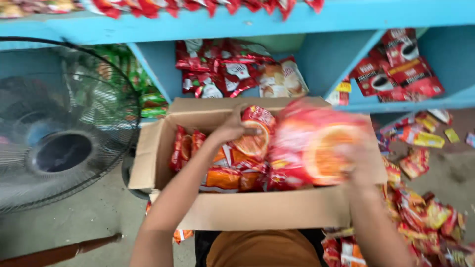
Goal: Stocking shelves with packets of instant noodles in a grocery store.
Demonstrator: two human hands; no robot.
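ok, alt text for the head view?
Seen from above, the left hand grips a red-orange snack packet in an open cardboard box, while the right hand lifts a blurred packet bundle. A fan stands left of blue shelves.

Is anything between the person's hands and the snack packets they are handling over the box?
Nothing visible. The left hand already rests on an orange-and-red packet inside the open cardboard box, and the right hand already grips a blurred red packet above it.

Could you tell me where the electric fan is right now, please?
In the head view, the black fan stands at the far left, beside the open cardboard box and before the blue shelf.
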